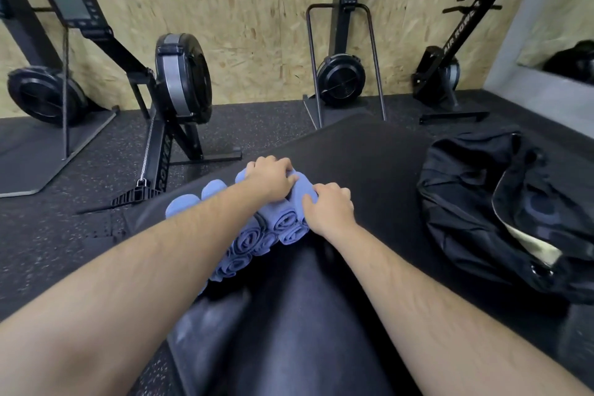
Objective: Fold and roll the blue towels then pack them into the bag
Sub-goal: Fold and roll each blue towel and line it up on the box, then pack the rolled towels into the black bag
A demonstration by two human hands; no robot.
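Note:
Several rolled blue towels [247, 239] lie stacked in a row on a black mat [369, 164], their spiral ends facing me. My left hand [271, 178] curls over the far end of the topmost roll [300, 193]. My right hand [328, 209] grips the same roll at its near end, thumb on the cloth. A black duffel bag [482, 212] sits on the right of the mat, its top open with a pale lining showing. What lies inside the bag is hidden.
Rowing machines [180, 87] stand along the chipboard wall behind the mat, one folded upright at the right [450, 51]. Speckled rubber floor [64, 235] surrounds the mat. A mirror [565, 26] sits on the right wall.

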